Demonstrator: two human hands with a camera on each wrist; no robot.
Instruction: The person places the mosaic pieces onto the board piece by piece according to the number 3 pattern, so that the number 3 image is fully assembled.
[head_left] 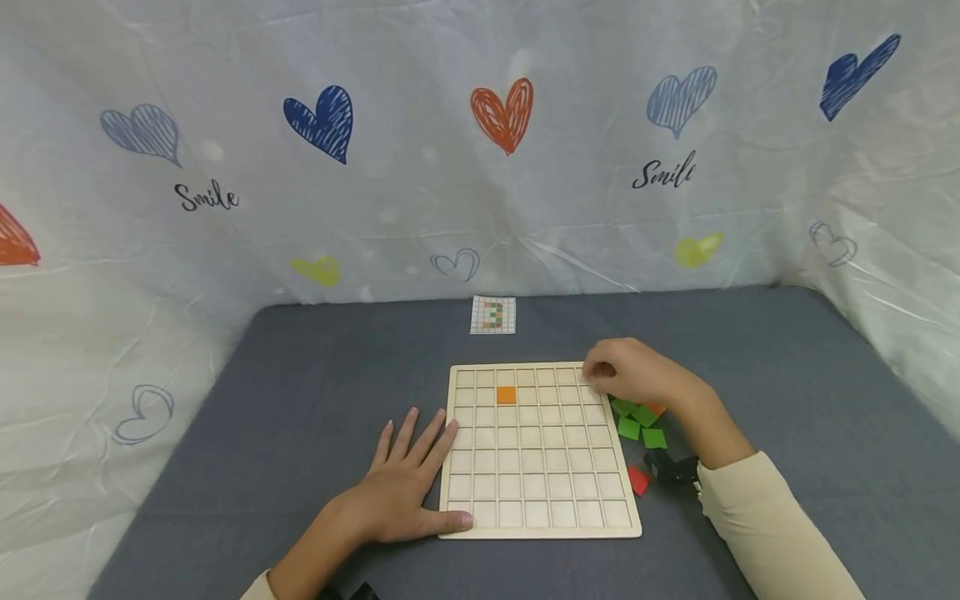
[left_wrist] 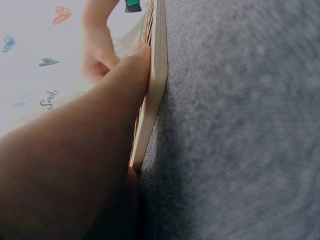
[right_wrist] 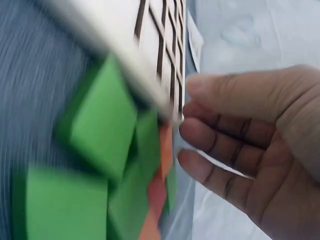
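Observation:
A light wooden grid board [head_left: 540,533] lies on the grey table, with one orange square tile [head_left: 506,395] in its upper part. My left hand [head_left: 397,492] rests at the board's left side with fingers spread, the thumb on the near left corner. Over the far right corner hangs my right hand [head_left: 637,371], its fingers loosely bent. In the right wrist view, no tile shows between the thumb [right_wrist: 220,90] and fingers. Several green tiles [right_wrist: 100,125] lie beside the board, just below that hand, with orange and red among them.
A small printed card [head_left: 492,315] with a coloured grid pattern lies beyond the board. A red tile [head_left: 638,481] sits against the board's right edge. Behind the table [head_left: 337,358] hangs a pale curtain [head_left: 420,200] with printed hearts.

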